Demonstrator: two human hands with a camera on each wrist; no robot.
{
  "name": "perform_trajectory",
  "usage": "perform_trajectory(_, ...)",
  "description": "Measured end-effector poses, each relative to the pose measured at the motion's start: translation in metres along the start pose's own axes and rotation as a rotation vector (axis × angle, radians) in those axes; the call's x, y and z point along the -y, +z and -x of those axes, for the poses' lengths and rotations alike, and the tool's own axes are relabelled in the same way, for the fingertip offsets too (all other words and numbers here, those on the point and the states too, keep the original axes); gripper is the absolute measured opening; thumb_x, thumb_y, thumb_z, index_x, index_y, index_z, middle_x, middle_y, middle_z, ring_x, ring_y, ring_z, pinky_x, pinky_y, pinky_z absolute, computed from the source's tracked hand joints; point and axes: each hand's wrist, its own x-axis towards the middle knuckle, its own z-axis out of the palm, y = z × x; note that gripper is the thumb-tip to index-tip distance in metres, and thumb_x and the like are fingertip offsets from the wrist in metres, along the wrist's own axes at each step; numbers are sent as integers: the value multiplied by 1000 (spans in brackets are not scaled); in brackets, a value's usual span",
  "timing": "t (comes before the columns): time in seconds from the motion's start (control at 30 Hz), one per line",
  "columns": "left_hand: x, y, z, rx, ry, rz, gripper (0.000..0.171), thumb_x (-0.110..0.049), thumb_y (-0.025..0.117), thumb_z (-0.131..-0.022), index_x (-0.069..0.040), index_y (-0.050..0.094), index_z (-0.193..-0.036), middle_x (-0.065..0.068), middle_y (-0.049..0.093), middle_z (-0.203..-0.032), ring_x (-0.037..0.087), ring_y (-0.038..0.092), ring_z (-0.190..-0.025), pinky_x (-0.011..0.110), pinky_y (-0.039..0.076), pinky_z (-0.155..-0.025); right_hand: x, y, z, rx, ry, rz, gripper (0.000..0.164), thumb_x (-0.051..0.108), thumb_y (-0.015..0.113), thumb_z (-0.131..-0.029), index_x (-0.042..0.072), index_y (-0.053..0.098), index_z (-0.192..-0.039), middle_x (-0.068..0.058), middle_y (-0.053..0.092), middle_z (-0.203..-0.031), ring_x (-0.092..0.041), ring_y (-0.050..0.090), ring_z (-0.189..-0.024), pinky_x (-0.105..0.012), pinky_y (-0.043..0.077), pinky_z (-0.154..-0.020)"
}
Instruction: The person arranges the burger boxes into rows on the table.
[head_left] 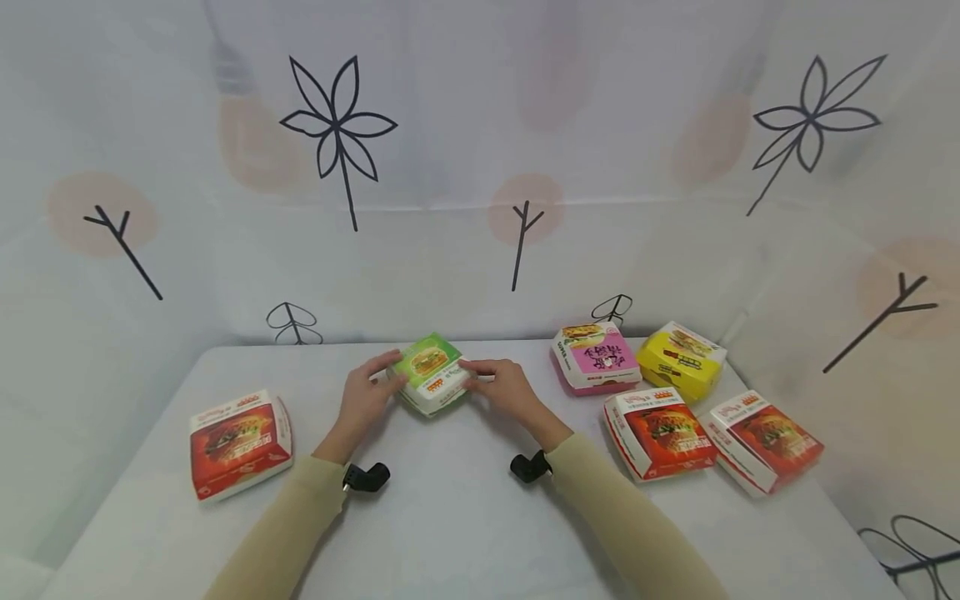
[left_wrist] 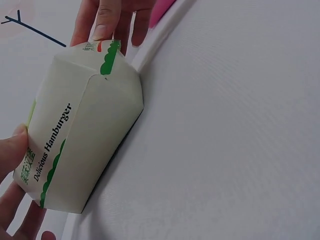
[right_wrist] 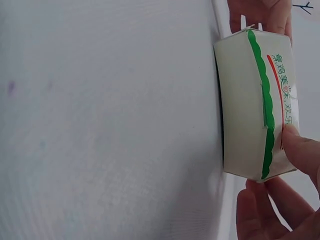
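Note:
A green and white hamburger box (head_left: 433,375) lies near the far edge of the white table, between both hands. My left hand (head_left: 365,400) grips its left side, thumb toward me and fingers around the far part. On the opposite side my right hand (head_left: 513,393) holds it with thumb and fingers. In the left wrist view the white side of the box (left_wrist: 85,125) reads "Delicious Hamburger". The right wrist view shows another white side (right_wrist: 242,110) with a green scalloped band, the right thumb (right_wrist: 301,152) pressing on it and fingers beneath.
At the left lies a red burger box (head_left: 238,446). A group on the right has a pink box (head_left: 597,358), a yellow box (head_left: 681,362) and two red boxes, one nearer the middle (head_left: 660,433) and one farther right (head_left: 765,442). A patterned white curtain (head_left: 450,167) hangs behind the table.

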Motion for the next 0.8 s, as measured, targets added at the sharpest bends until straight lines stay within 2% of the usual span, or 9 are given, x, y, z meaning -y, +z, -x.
perform_trajectory(0.33,1,6,0,-109,25,-23,35,-17,73,-92,-6,66,-124,10,48,-138,31,45,-125,51,41,-103,1,1,1,-26,8,-43,35,17,79,-85,17,74,-120,-5,70,-121,-24,62,-115,-43,49,-96)
perform_trajectory(0.43,1,6,0,-119,26,-27,34,-16,73,-91,-6,66,-123,11,48,-133,31,49,-120,48,44,-99,0,3,0,-38,20,-39,35,18,80,-84,18,75,-119,-5,70,-121,-22,63,-112,-41,50,-94)
perform_trajectory(0.6,-3,6,0,-68,30,-59,40,-16,71,-93,-6,63,-131,12,47,-136,32,48,-124,47,47,-98,4,4,2,-49,38,-24,35,20,81,-83,18,75,-118,-6,70,-118,-22,65,-106,-37,53,-85)
perform_trajectory(0.8,-5,7,0,55,44,-89,68,-22,81,-85,-5,51,-143,16,34,-147,33,35,-136,50,43,-104,9,5,6,-50,38,-24,33,21,82,-83,17,76,-116,-5,69,-111,-23,65,-102,-35,55,-80)
